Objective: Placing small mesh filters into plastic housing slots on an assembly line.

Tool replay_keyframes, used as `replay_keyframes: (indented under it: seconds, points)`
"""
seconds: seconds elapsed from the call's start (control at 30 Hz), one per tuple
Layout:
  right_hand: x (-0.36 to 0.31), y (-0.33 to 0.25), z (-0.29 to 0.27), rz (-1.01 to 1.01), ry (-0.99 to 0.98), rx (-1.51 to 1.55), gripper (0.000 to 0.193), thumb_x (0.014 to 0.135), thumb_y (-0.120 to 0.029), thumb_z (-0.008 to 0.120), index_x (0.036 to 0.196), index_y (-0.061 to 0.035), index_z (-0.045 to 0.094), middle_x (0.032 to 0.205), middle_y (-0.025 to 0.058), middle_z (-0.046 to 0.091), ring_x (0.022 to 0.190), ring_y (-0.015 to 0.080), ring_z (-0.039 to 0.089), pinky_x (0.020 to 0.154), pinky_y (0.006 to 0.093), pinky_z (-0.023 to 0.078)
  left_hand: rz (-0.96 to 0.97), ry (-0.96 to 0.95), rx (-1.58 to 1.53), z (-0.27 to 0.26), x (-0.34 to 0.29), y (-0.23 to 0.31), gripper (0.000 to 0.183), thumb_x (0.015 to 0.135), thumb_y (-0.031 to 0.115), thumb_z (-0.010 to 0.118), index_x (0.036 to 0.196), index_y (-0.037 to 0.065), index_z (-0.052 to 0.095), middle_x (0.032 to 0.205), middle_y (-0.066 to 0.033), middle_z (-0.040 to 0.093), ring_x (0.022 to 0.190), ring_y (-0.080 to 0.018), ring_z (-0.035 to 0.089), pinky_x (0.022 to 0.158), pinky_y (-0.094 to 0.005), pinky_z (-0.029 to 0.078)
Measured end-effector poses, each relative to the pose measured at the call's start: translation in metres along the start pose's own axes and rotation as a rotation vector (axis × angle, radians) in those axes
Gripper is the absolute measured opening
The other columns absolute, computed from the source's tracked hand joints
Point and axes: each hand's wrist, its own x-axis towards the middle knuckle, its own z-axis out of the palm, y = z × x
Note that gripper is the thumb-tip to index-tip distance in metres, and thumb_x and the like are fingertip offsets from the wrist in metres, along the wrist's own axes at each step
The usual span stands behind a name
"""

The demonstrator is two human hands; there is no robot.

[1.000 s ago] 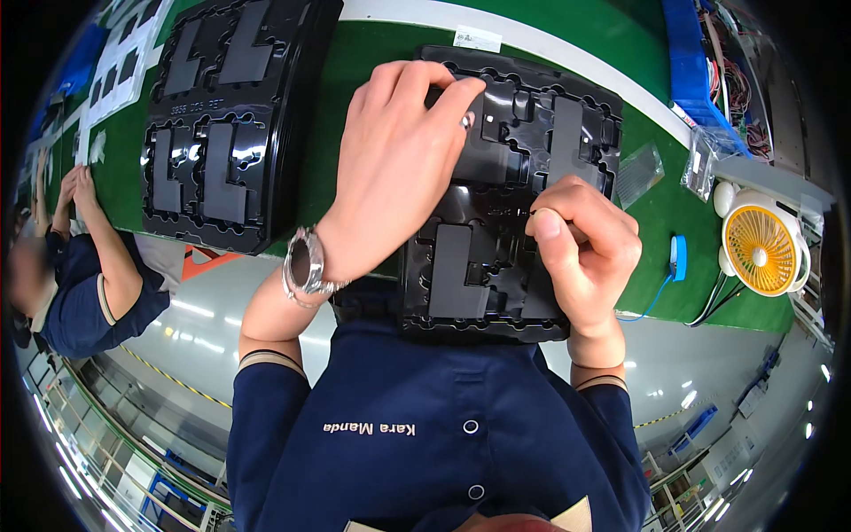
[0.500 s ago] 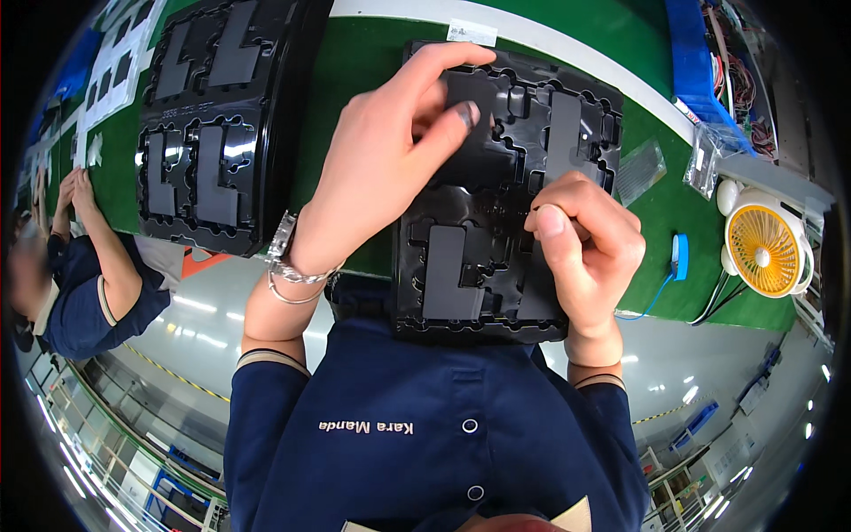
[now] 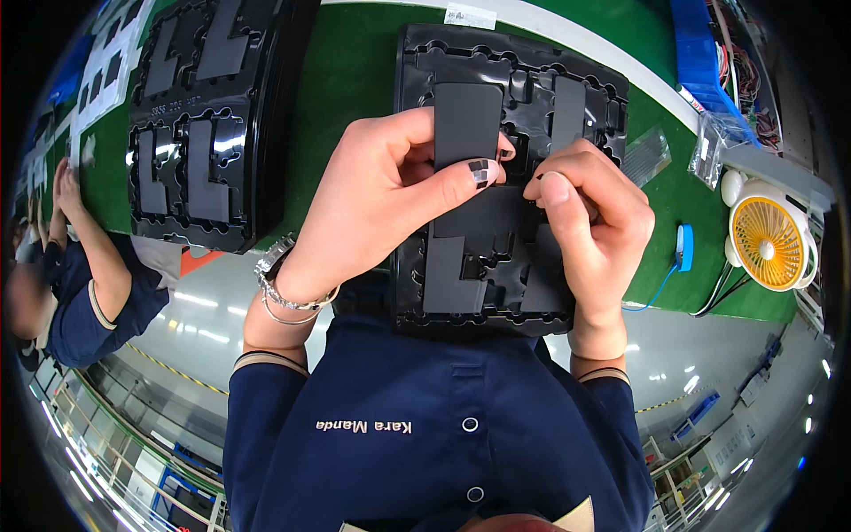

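My left hand (image 3: 390,182) grips a flat black L-shaped plate (image 3: 468,124) by its middle, thumb on top and fingers around the edge. Small dark square pieces (image 3: 483,173) lie on that thumb's tip. Just right of the plate, my right hand (image 3: 598,199) is closed in a pinch, with a tiny dark bit (image 3: 538,178) at the fingertips, too small to name. Both hands are over a glossy black moulded tray (image 3: 425,58). Similar plates lie in its pockets: one at upper right (image 3: 567,111), one at lower left (image 3: 448,288), and one at lower right (image 3: 545,284), partly hidden.
On the green table (image 3: 341,71), a stack of black trays (image 3: 253,199) with more plates stands at left. To the right are a clear plastic bag (image 3: 647,158), a blue device (image 3: 683,246) with a cable, and a yellow fan (image 3: 767,246). Another person (image 3: 97,284) works at far left.
My left hand has lifted the plate out of the upper left of the tray and brought it nearer me. My right hand stays pinched, shifted slightly right.
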Motion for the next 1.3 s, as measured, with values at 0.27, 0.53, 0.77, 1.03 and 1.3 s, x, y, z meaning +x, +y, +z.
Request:
replay_keyframes:
  seconds: [0.27,0.53,0.77,1.03,1.3]
  points:
    - [-0.001,-0.004,0.001,0.088,-0.053,0.018,0.005,0.083,-0.003,0.065,0.079,-0.0003,0.066,0.066,0.0038,0.057,0.054,0.0096,0.05,0.047,0.025,0.035,0.023,-0.012,-0.087,0.007,-0.004,-0.006,0.018,0.09,0.005,0.063,0.106,-0.003,0.065,0.091,-0.0063,0.068,0.085,-0.0102,0.064,0.079,-0.0241,0.051]
    - [-0.001,-0.008,0.003,0.133,-0.079,0.02,0.006,0.083,-0.004,0.065,0.078,-0.001,0.067,0.064,0.0031,0.057,0.053,0.009,0.049,0.047,0.0249,0.035,0.008,-0.046,-0.118,0.007,-0.007,-0.007,0.018,0.089,0.001,0.063,0.106,-0.004,0.064,0.094,-0.0069,0.067,0.087,-0.0106,0.064,0.08,-0.025,0.052]
    - [0.0,-0.007,0.001,0.086,-0.125,0.004,0.007,0.083,-0.004,0.066,0.078,-0.0002,0.067,0.064,0.0025,0.057,0.052,0.0077,0.049,0.046,0.0238,0.034,-0.006,-0.045,-0.098,0.006,-0.009,-0.004,0.018,0.089,0.0,0.062,0.106,-0.004,0.064,0.094,-0.0066,0.067,0.086,-0.0103,0.064,0.078,-0.0247,0.052]
    - [0.0,-0.005,0.0,0.085,-0.133,0.027,0.006,0.083,-0.004,0.065,0.079,-0.0001,0.067,0.064,0.0022,0.057,0.052,0.0068,0.049,0.045,0.0231,0.033,-0.021,-0.059,-0.018,0.004,-0.01,-0.003,0.018,0.088,-0.001,0.062,0.105,-0.005,0.064,0.092,-0.0065,0.067,0.086,-0.0105,0.064,0.078,-0.0248,0.052]
    - [-0.001,-0.005,0.001,0.093,-0.142,0.032,0.006,0.083,-0.004,0.065,0.079,0.0001,0.067,0.064,0.0025,0.058,0.052,0.0071,0.049,0.045,0.0232,0.034,-0.054,-0.053,0.091,0.003,-0.012,-0.001,0.017,0.088,-0.002,0.062,0.104,-0.006,0.064,0.094,-0.0073,0.067,0.086,-0.0111,0.064,0.079,-0.0253,0.053]
